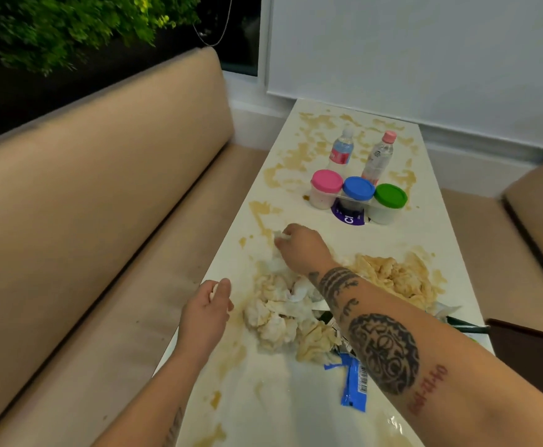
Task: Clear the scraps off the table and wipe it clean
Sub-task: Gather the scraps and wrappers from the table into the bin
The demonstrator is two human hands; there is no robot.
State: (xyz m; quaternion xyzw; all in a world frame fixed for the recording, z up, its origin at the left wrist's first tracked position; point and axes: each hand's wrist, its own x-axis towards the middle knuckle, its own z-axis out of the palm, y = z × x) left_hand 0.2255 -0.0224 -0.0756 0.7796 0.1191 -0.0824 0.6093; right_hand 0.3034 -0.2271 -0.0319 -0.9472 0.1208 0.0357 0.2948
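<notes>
A long white table (296, 404) is smeared with brown stains. Crumpled, soaked tissues (280, 314) lie heaped in its middle, with a second stained heap (396, 279) to the right. My right hand (299, 245) reaches across the heap and pinches a white tissue wad (280, 236) near the table's left side. My left hand (209, 308) hovers at the left edge, its fingers curled round a small white scrap (213, 290). A blue wrapper (354, 382) lies under my right forearm.
Three jars with pink (326, 188), blue (358, 191) and green (389, 200) lids stand further back, and behind them two plastic bottles (341, 150). A beige bench (102, 204) runs along the left. Another seat (541, 201) is at the right. A dark object (528, 346) sits at the right edge.
</notes>
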